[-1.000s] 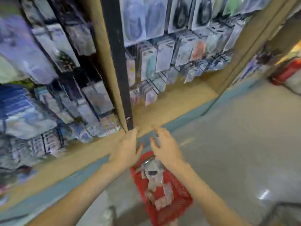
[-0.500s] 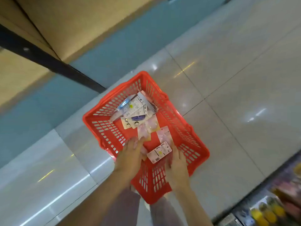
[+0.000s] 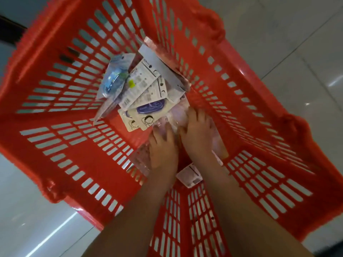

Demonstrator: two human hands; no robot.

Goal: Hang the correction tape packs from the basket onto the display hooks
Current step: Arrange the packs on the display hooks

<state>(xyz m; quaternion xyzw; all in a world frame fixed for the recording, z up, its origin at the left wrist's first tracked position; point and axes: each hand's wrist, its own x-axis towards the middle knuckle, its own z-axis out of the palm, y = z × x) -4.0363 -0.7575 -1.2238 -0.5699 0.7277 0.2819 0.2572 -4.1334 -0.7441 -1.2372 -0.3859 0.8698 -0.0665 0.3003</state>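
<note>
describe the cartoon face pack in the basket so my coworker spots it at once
In the red slotted plastic basket, find the fanned pile of card-backed packs. The white card pack lies at the pile's near edge, just beyond the fingertips of the left hand. Only it shows a dark purple oval dispenser above line-drawn faces.

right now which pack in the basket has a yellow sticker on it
The white pack lying print side up in the far pile, just right of the blue pack. The yellow sticker sits at its left edge; no other pack shows one.
</note>
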